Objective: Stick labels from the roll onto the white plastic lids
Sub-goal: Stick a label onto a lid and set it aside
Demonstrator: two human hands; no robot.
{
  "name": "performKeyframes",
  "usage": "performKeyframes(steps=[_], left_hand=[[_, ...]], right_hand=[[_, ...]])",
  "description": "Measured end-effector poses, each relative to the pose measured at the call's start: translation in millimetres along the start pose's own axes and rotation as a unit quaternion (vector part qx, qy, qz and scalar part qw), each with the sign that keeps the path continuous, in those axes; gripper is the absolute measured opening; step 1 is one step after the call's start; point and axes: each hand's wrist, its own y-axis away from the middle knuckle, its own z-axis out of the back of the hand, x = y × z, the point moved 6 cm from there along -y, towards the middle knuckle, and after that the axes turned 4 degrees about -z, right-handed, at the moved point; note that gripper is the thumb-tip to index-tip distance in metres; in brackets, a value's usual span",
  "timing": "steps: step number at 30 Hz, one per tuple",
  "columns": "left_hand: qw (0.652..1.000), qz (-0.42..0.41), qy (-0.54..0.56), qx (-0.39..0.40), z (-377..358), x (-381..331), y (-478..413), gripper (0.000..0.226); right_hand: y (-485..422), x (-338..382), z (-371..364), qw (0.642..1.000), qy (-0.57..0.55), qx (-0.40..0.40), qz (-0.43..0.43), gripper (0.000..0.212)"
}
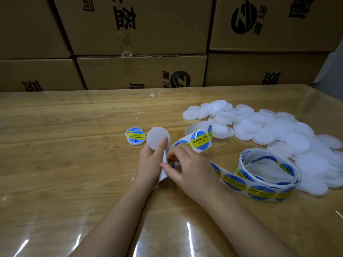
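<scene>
Head view: the person's left hand holds a bare white plastic lid just above the table, flat face toward the camera. The thumb lies across the lid's lower edge and the other fingers curl behind it. The same hand also seems to trap a white flap of backing paper, which hangs between the 2 hands.

The right hand is just beside the left and touches it. Its thumb and forefinger are bent in and pinch the label strip where the strip meets the backing flap. Whether a label is already lifted there is hidden by the fingers.

Beyond the hands the strip rises into a small loop whose top round blue and yellow label reads SOLDERING PASTE. On the other side it passes under the right wrist and ends in a loose coil of labels lying on the table to the right.

A small stack of labelled lids lies just left of the held lid, its blue and yellow labels facing up. A large heap of unlabelled white lids spreads over the right side of the table, touching the coil and the loop.

The wooden table is covered with a glossy clear sheet. A scrap of tape lies near its far edge. Stacked cardboard boxes with black printing stand behind it.
</scene>
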Motion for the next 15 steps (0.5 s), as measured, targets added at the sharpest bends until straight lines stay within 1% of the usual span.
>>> performKeyframes(steps=[2,5,7,9,12,15], left_hand=[[1.0,-0.003,-0.009,-0.009,2,1,-1,0.017],[1.0,-0.004,-0.009,-0.013,2,1,-1,0.014],[1.0,-0.008,-0.012,-0.012,1,0,-1,0.013],[1.0,-0.01,-0.014,-0.011,0,-2,0,0.013],[1.0,0.003,-0.003,-0.008,0,0,-1,0.012],[1.0,0.005,-0.006,-0.005,-1,1,-1,0.011]], right_hand=[[1,-9,-6,0.995,-0.078,0.007,-0.063,0.016],[3,-22,-15,0.971,-0.195,0.015,-0.14,0.011],[4,-31,-21,0.937,-0.283,0.035,-0.201,0.016],[6,-37,-25,0.901,-0.356,0.055,-0.242,0.018],[7,-40,-28,0.88,-0.395,0.068,-0.255,0.018],[8,-42,-30,0.878,-0.398,0.071,-0.258,0.017]])
